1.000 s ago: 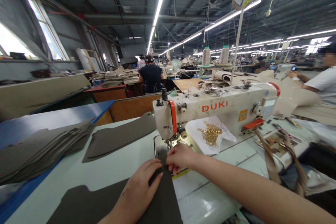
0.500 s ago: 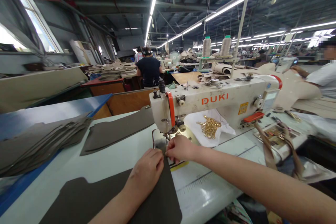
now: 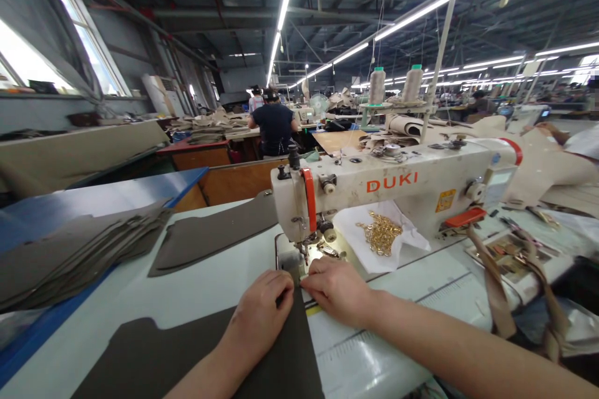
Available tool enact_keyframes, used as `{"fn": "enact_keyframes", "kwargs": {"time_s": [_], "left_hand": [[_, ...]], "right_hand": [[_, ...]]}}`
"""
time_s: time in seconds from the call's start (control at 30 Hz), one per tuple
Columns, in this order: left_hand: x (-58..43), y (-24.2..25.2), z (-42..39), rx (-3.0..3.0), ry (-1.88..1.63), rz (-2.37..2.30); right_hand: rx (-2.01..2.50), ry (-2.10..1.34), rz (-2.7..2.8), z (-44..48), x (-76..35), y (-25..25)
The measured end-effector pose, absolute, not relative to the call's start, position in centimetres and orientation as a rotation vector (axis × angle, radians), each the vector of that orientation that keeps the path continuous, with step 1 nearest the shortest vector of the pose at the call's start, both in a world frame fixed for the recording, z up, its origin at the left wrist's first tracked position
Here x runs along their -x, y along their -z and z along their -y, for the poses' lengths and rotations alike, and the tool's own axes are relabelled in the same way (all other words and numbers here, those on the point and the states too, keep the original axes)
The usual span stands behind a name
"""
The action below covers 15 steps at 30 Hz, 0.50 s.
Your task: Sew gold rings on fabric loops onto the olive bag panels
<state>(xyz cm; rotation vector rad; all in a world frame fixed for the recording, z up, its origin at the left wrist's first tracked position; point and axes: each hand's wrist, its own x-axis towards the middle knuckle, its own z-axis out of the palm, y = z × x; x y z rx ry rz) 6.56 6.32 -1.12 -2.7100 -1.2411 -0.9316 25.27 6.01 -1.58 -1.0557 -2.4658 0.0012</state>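
Observation:
A dark grey-brown flat panel (image 3: 187, 349), cloth or leather-like, lies on the sewing table in front of me. My left hand (image 3: 262, 308) rests on it with curled fingers, pinching near its far right corner. Beside it, my right hand (image 3: 339, 290) is closed, thumb and fingertips pinched at the same corner. Whatever is between those fingertips is hidden or too small to name. Both hands are just in front of the presser foot (image 3: 306, 249) of a white sewing machine (image 3: 346, 184) marked DUKI.
Gold-coloured metal rings or clasps (image 3: 381, 234) lie on white paper (image 3: 412, 243) under the machine arm. More dark panels (image 3: 210, 234) lie behind left, and a stack (image 3: 79, 249) sits farther left. A parts tray (image 3: 515, 255) and straps (image 3: 493, 293) are right. A person (image 3: 274, 124) sits ahead.
My right hand has drawn back slightly from the needle, toward me and to the right, uncovering the presser foot area. The left hand stays at the panel's corner. The view has shifted a little.

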Motion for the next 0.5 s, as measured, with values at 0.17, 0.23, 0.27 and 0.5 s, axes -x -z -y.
{"fn": "enact_keyframes", "kwargs": {"time_s": [0.17, 0.23, 0.27, 0.5], "left_hand": [[-6.67, 0.91, -6.36, 2.745, 0.943, 1.312], [-6.67, 0.97, -6.44, 2.751, 0.925, 1.325], [-6.67, 1.00, -6.46, 2.751, 0.918, 1.324], [-6.76, 0.76, -6.59, 2.780, 0.852, 1.260]], "right_hand": [[1.053, 0.005, 2.498, -6.00, -25.36, 1.44], [1.057, 0.024, 2.503, -6.02, -25.31, 1.48], [1.057, 0.032, 2.502, -6.05, -25.27, 1.53], [1.045, 0.101, 2.574, -5.72, -25.65, 0.99]]}}
